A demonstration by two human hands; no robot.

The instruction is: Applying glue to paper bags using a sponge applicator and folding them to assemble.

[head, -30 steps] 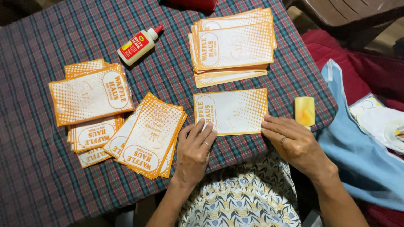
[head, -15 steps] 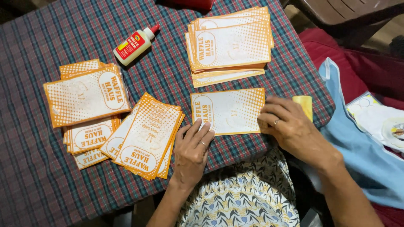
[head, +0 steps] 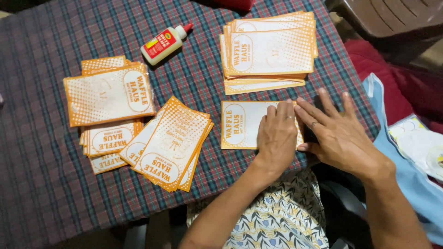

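Note:
A single orange-and-white paper bag (head: 242, 124) lies flat near the front edge of the plaid-covered table (head: 41, 184). My left hand (head: 277, 138) rests palm down on its right half, fingers together. My right hand (head: 339, 133) lies just to the right, fingers spread flat over the bag's right edge and the cloth. Neither hand grips anything. A yellow object seen earlier is hidden under my right hand.
A stack of the same bags (head: 270, 50) sits behind the single bag. Two more piles (head: 108, 97) (head: 168, 143) lie at the left. A white glue bottle (head: 164, 44) with a red cap lies at the back. Blue cloth (head: 406, 184) hangs off the right.
My left hand slid right from beside the pile onto the single bag. My right hand moved up over the bag's right edge, covering the yellow object.

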